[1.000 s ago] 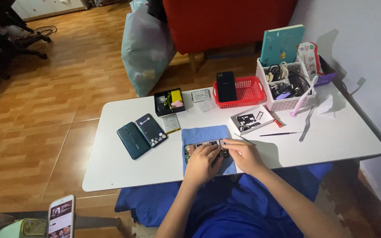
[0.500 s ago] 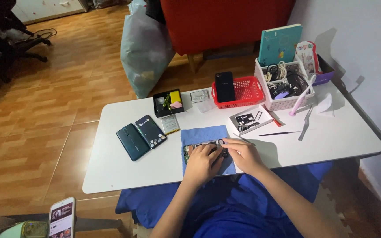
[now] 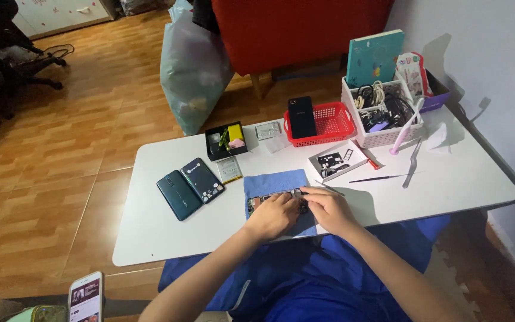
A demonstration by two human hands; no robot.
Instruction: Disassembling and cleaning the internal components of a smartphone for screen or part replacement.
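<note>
An opened phone [image 3: 273,198] lies on a blue cloth [image 3: 275,183] near the front edge of a white table [image 3: 168,238]. My left hand [image 3: 273,216] rests on the phone and covers most of it. My right hand [image 3: 326,207] pinches at the phone's right end, where a thin metal tool [image 3: 329,188] pokes out from the fingers. Both hands touch each other over the cloth. What the right fingers grip is too small to tell.
Two dark phones [image 3: 189,186] lie to the left, beside a small black parts box [image 3: 226,141]. A red basket [image 3: 322,123] holds a black phone. A white bin of cables [image 3: 381,113], a parts tray [image 3: 336,160], tweezers [image 3: 376,177] and a book stand at the back right.
Both hands stay over the phone on the cloth with only slight finger motion. The view has shifted a little.
</note>
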